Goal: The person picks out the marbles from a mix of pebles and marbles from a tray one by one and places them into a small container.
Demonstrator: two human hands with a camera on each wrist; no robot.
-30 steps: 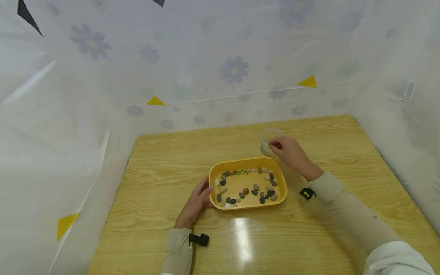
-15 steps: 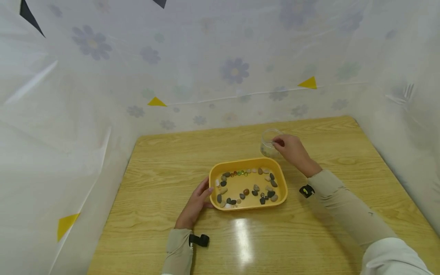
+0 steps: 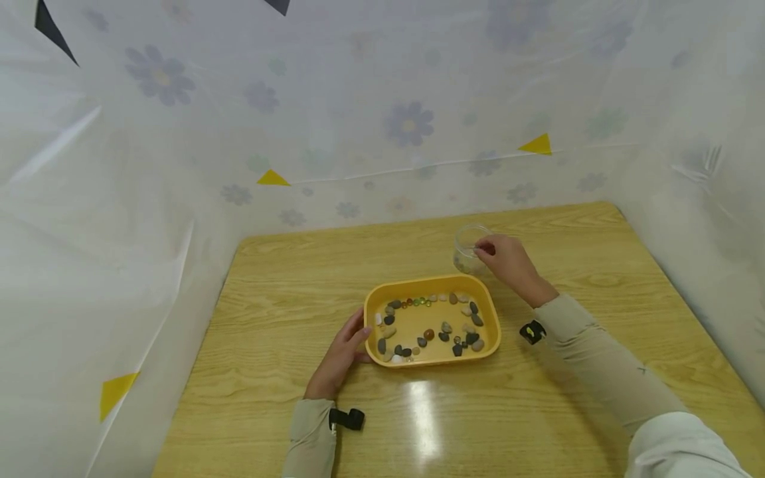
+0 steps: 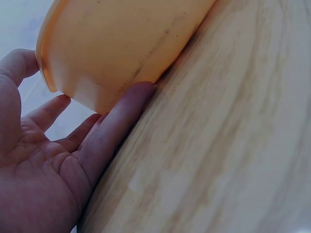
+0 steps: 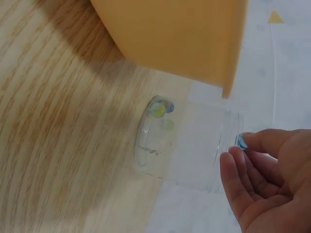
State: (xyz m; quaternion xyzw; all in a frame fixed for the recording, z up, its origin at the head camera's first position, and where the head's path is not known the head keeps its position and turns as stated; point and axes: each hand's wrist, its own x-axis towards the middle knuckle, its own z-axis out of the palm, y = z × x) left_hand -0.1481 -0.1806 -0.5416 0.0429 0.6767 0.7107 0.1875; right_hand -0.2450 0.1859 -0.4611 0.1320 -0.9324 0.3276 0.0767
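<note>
A shallow yellow tray (image 3: 431,360) lies on the wooden table with pebbles and small glass marbles along its inside edge. At its left end rests my left hand (image 3: 343,352), fingers spread against the outer wall and one fingertip at the rim; in the left wrist view the hand (image 4: 53,150) has another finger low by the table. Behind the tray stands a clear jar (image 3: 467,260). Just at its mouth, my right hand (image 3: 508,262) pinches a blue glass marble (image 5: 241,141) between thumb and fingertips. A few marbles (image 5: 158,110) lie at the jar's bottom.
Inside the tray, a brown stone (image 3: 429,334) sits among pebbles near the middle. The wooden table (image 3: 287,285) meets a pale flowered plastic sheet (image 3: 346,133) at the back, with more sheeting at both sides.
The right hand has risen slightly and shifted right, from over the jar's opening to the right side of its rim. My left hand and the tray have stayed put.
</note>
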